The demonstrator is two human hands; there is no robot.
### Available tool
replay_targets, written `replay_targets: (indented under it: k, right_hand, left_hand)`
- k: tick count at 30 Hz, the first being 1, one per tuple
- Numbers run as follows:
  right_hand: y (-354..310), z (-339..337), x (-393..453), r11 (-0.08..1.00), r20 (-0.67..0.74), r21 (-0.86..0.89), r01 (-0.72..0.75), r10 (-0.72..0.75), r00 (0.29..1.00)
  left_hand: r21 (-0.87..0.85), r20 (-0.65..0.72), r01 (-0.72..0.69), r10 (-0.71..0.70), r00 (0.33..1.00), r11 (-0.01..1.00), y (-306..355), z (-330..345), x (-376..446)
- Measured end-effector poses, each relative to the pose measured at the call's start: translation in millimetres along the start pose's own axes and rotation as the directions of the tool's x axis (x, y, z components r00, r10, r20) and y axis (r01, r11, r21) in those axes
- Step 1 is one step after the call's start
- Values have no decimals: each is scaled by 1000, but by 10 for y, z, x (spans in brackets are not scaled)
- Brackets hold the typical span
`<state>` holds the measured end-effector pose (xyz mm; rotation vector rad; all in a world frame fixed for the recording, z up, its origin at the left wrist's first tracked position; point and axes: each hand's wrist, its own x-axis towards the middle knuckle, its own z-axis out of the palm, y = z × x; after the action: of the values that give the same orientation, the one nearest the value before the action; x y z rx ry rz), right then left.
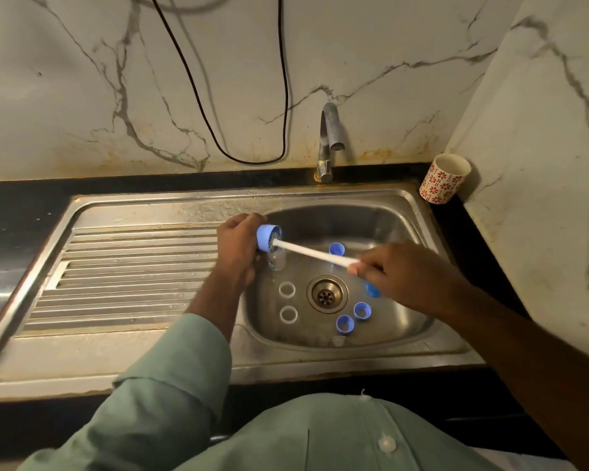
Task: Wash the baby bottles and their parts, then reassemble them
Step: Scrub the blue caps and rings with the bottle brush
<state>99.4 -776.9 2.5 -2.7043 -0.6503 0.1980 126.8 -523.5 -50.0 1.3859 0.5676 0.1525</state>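
The left hand [237,243] grips a blue cap [266,236] over the left edge of the sink [419,212], its open mouth turned toward the right hand. The right hand [398,273] pinches the far end of a white brush [315,254], whose handle runs across the gap between the hands and whose bristled head sits inside the cap. Just below the left hand's cap a clear bottle [276,261] stands on the sink floor, close against the left wrist. Under the brush handle, nearer the right hand, lies a blue cap at the back [336,248]. Partly hidden beneath the right hand is another blue piece [373,291]. Between the two forearms the drain [327,294] sits in the middle of the basin, with two white rings [287,289] [288,314] on its left-hand side, near the left forearm. Two blue collars [362,311] [345,324] lie below the right hand, toward the person. Beyond the right hand, on the dark desk [24,198] in the corner, stands a patterned cup [444,178]. The tap [330,137] rises behind the sink, beyond both hands.
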Motion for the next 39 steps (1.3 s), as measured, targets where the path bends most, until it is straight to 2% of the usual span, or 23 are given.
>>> replay_targets:
  k: [2, 3, 5, 6, 9, 12, 14, 15, 17, 19, 21, 23, 24, 25, 26, 28, 29, 31, 33, 34, 36, 39]
  right_hand:
    - [-20, -36, -1, 995, 25, -94, -15, 17, 1000]
    - [-6, -87, 13, 977, -29, -211, -29, 24, 999]
    - [-8, -149, 40, 882, -184, -470, -14, -82, 980]
    - [-29, -111, 26, 839, -211, -543, 36, -178, 961]
    - [-60, 29, -54, 815, -252, -548, 188, -375, 892]
    - [27, -3, -17, 852, -306, -507, 132, -321, 896]
    - [1, 73, -27, 919, -250, -394, 12, -120, 961]
    - [-16, 138, -47, 954, -170, -298, -45, -7, 985]
    - [-37, 172, -65, 976, 13, -163, -143, 148, 989]
    - [-29, 86, -39, 987, 135, -83, -140, 150, 979]
    - [-34, -13, -22, 995, 207, 20, -100, 94, 974]
    - [-44, -20, -69, 936, 239, 314, -161, 86, 967]
    - [-72, 20, -103, 838, 265, 494, -233, 110, 958]
    - [-108, 98, -132, 729, 286, 617, -296, 143, 947]
    - [-149, 196, -148, 658, 291, 675, -333, 178, 940]
    - [-235, 379, -136, 648, 276, 669, -363, 236, 932]
    - [-266, 453, -128, 687, 259, 634, -355, 244, 934]
    - [-285, 540, -129, 761, 211, 569, -311, 231, 950]
    - [-241, 542, -135, 808, 144, 518, -281, 241, 960]
    - [-212, 535, -143, 823, 115, 492, -283, 261, 958]
    - [-189, 522, -147, 857, 76, 419, -299, 294, 953]
    - [-256, 508, -144, 893, 91, 297, -338, 326, 941]
  left_hand:
    - [29, -13, 21, -21, 1000, 999, 1, -38, 22]
    - [24, -6, 44, -44, 999, 999, -20, -34, 13]
    - [32, 10, 115, -116, 993, 993, -77, -11, -14]
    - [63, 11, 145, -146, 989, 987, -98, -11, -5]
    - [128, -11, 208, -209, 978, 970, -96, -72, 56]
    - [118, 56, 252, -260, 964, 961, -108, -71, 33]
    - [136, 84, 216, -228, 970, 967, -72, -59, 22]
    - [180, 88, 165, -183, 979, 970, -34, -65, 33]
    - [322, 114, 47, -89, 989, 945, 36, -91, 62]
    - [378, 140, -9, -47, 989, 926, 94, -68, 52]
    - [278, 127, -9, -27, 992, 961, 155, -32, 30]
    - [45, 114, 8, -14, 993, 999, 272, -25, 25]
    - [4, 124, -48, 47, 991, 999, 320, -47, 34]
    - [65, 153, -156, 144, 978, 986, 359, -78, 42]
    - [202, 211, -291, 249, 945, 935, 388, -109, 48]
    - [395, 365, -489, 355, 861, 778, 426, -152, 48]
    - [387, 396, -497, 347, 850, 776, 437, -160, 32]
    - [273, 329, -412, 318, 889, 869, 382, -173, 14]
    - [-25, 170, -173, 175, 970, 985, 293, -142, -35]
    - [-196, 131, -43, 69, 989, 980, 236, -101, -82]
    - [-457, 146, 193, -141, 979, 869, 136, -3, -163]
    - [-635, 276, 374, -254, 927, 676, 72, 76, -216]
